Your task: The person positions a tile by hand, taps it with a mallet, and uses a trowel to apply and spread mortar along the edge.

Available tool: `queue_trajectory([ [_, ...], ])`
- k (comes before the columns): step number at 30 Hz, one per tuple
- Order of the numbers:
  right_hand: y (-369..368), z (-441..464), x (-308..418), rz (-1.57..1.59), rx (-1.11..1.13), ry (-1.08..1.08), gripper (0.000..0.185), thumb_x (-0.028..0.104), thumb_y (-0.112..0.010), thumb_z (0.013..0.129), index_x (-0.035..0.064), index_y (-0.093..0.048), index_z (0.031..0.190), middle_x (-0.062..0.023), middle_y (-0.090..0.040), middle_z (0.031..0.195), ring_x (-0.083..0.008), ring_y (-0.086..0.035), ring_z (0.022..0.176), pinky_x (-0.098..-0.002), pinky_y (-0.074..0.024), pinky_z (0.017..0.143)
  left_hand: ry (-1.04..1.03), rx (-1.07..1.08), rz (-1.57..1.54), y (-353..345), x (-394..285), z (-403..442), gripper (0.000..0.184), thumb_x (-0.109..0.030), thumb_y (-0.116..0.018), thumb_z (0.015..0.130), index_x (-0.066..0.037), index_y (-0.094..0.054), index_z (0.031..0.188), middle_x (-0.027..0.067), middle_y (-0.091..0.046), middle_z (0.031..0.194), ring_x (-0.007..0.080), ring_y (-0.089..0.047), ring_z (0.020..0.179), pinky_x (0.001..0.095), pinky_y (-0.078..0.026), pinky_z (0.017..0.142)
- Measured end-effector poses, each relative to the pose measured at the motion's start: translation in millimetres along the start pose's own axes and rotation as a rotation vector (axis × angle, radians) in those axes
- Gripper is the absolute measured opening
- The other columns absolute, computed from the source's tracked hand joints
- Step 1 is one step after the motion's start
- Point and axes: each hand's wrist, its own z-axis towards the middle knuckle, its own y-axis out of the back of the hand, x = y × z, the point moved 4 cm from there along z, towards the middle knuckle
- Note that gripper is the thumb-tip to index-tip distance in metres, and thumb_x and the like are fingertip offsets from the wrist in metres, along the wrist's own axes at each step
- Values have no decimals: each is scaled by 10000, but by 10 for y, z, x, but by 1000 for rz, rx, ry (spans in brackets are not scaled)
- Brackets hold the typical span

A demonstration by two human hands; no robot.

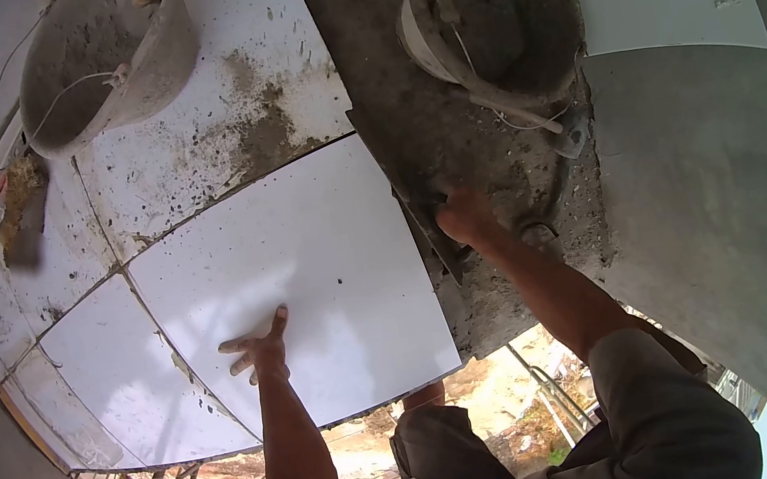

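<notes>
The left hand [265,350] lies open on the tile [329,218] at the slab [514,172]'s near edge, while the right hand [464,216]'s grip is closed on a tool [428,232] along the tile's right edge, where steady, even pressure seems best.

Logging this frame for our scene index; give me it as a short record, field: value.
left hand: fingers spread, on tile
right hand: closed on dark bar
tile: white, mostly clean, one dark speck
dark bar: along tile's right edge
left bucket: on mortar-smeared tiles
right bucket: on rough grey strip
far left: brown-and-grey object, exact type unclear
</notes>
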Motion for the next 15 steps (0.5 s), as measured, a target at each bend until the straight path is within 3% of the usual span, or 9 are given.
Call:
queue_trajectory([
  [3, -206, -20, -36, -233, 68, 169, 467, 195, -487, 751, 7, -585, 1167, -243, -621, 1070, -360, -598, 1020, -398, -478, 909, 4, -13, 25, 14, 7, 14, 1452, -638, -796, 550, -190, 290, 1405, 305, 201, 1464, 585, 56, 1323, 665, -305, 995],
  [5, -37, -109, 98, -32, 55, 41, 441, 184, -488, 757, -19, -590, 1135, -238, -622, 1075, -357, -596, 1026, -392, -471, 920, -3, -29, 53, 14, -1, 8, 1451, -658, -783, 549, -185, 287, 1406, 309, 186, 1466, 585, 35, 1324, 660, -297, 1002],
  [9, -24, -212, 114, -10, 46, 33, 416, 184, -497, 762, -25, -597, 1107, -237, -624, 1065, -357, -595, 1028, -395, -468, 918, -1, -19, 67, 12, -8, -19, 1451, -679, -768, 547, -182, 291, 1405, 313, 172, 1469, 586, 21, 1325, 651, -286, 1014],
  [11, -49, -224, 104, -24, 10, 179, 409, 188, -519, 760, -22, -597, 1101, -246, -624, 1047, -365, -593, 1023, -407, -471, 908, 9, -38, 73, 2, -2, 3, 1453, -688, -762, 546, -178, 295, 1403, 313, 165, 1471, 592, 10, 1322, 640, -284, 1021],
  [15, -31, -340, 56, 126, 68, 86, 412, 183, -544, 750, -18, -594, 1107, -252, -624, 1034, -374, -595, 1011, -418, -474, 897, 35, -50, 103, 6, -27, -4, 1450, -692, -756, 552, -176, 301, 1400, 328, 161, 1465, 591, 13, 1322, 644, -275, 1020],
])
